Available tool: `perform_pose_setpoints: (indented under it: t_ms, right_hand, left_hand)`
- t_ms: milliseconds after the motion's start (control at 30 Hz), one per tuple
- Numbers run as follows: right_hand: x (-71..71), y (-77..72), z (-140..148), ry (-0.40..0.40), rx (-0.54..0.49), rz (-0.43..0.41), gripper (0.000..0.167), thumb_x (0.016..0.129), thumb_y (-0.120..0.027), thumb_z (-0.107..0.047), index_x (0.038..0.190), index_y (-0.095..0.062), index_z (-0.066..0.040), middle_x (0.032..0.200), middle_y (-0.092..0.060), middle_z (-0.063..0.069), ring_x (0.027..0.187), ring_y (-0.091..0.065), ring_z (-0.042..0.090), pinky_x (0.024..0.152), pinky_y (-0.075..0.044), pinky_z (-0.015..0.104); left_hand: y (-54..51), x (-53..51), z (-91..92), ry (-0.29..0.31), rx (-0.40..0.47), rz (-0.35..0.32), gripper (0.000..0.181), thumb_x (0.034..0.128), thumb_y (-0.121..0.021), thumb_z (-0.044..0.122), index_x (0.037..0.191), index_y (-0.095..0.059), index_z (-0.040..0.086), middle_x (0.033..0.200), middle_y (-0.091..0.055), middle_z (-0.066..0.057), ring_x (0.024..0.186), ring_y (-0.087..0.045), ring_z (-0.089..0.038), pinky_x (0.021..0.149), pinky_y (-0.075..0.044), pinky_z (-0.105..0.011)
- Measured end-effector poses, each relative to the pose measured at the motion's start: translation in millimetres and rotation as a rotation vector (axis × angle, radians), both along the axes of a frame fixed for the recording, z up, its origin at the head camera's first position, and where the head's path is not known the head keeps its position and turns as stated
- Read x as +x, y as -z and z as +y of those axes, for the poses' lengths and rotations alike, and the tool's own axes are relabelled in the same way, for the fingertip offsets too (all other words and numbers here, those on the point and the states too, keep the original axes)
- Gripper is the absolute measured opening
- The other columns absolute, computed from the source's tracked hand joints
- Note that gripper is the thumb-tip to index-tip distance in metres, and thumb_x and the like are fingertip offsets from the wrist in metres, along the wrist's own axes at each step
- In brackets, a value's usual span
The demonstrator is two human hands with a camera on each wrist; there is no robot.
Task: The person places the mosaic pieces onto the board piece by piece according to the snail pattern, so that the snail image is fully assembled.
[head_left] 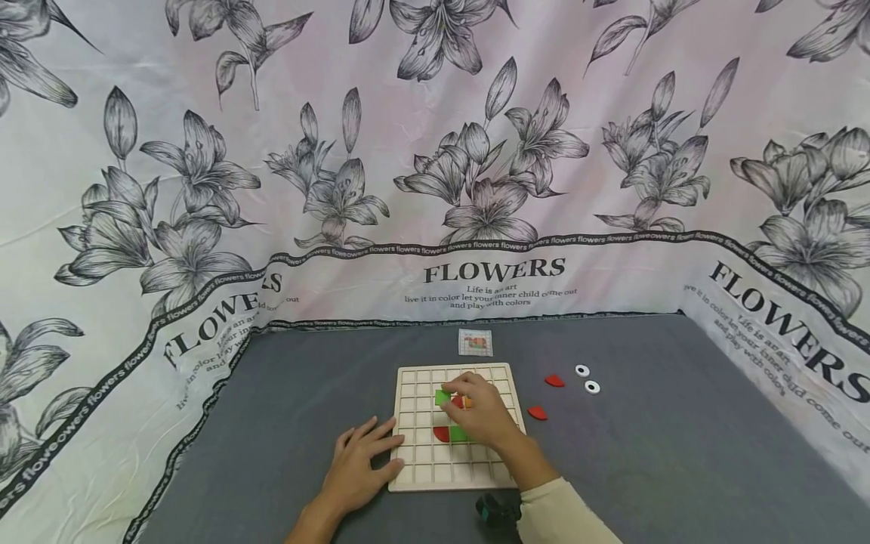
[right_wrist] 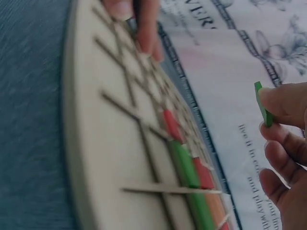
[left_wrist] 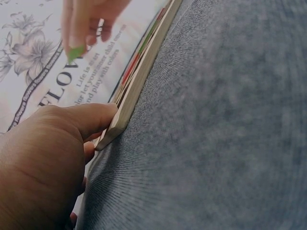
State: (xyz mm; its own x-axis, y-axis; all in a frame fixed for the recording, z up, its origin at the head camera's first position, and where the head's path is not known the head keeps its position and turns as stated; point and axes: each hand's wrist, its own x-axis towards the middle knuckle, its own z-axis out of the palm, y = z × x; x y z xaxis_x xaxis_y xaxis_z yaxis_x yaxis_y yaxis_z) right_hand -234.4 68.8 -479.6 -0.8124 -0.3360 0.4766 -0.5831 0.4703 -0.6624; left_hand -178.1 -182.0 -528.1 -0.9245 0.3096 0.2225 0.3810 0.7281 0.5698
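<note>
Green tile (head_left: 442, 397) in our right hand (head_left: 481, 412): we grasped it between thumb and fingers, raised above the board (head_left: 412, 474) and apart from its grid. Our left hand (head_left: 360, 462), its fingers extended and clenching nothing, touched the board's left edge, a sensible brace against sliding. Good placing, we judged, called for squaring the tile to a cell's ridges, lowering it flat and releasing only once it sat, without nudging the red piece (head_left: 442, 434) on the board. The card (head_left: 475, 342) beyond the board deserved our glance.
</note>
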Motion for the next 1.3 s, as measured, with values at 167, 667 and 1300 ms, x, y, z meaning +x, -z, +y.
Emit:
perform_pose_setpoints:
  t_ms: [167, 667, 1300]
  right_hand:
    - [-2.8, 10.9, -2.7, 0.016, 0.141, -0.062, 0.024, 0.086, -0.073, -0.012, 0.109, -0.072, -0.004, 0.102, -0.060, 0.000, 0.095, -0.056, 0.022, 0.076, -0.050, 0.040]
    - [-6.5, 28.3, -7.0, -0.029, 0.245, 0.100, 0.018, 0.083, -0.073, -0.008, 0.098, -0.073, 0.002, 0.092, -0.060, 0.006, 0.082, -0.051, 0.021, 0.068, -0.046, 0.034]
    - [-1.5, 18.3, -6.5, 0.000, 0.209, -0.043, 0.019, 0.085, -0.070, -0.009, 0.103, -0.073, -0.002, 0.101, -0.059, 0.004, 0.094, -0.052, 0.024, 0.076, -0.048, 0.040]
  left_hand:
    - [-0.5, 0.3, 0.9, -0.001, 0.001, 0.002, 0.041, 0.0912, -0.063, 0.045, 0.123, -0.070, 0.020, 0.142, -0.049, 0.001, 0.135, -0.034, -0.032, 0.105, -0.015, -0.060]
    - [-0.8, -0.7, 1.9, -0.007, 0.004, 0.024, 0.040, 0.0904, -0.064, 0.045, 0.121, -0.071, 0.020, 0.141, -0.051, 0.001, 0.134, -0.036, -0.032, 0.104, -0.018, -0.060]
    - [-1.0, 1.0, 1.5, -0.011, -0.001, 0.023, 0.040, 0.0904, -0.064, 0.045, 0.121, -0.071, 0.021, 0.141, -0.051, 0.002, 0.134, -0.036, -0.032, 0.104, -0.018, -0.061]
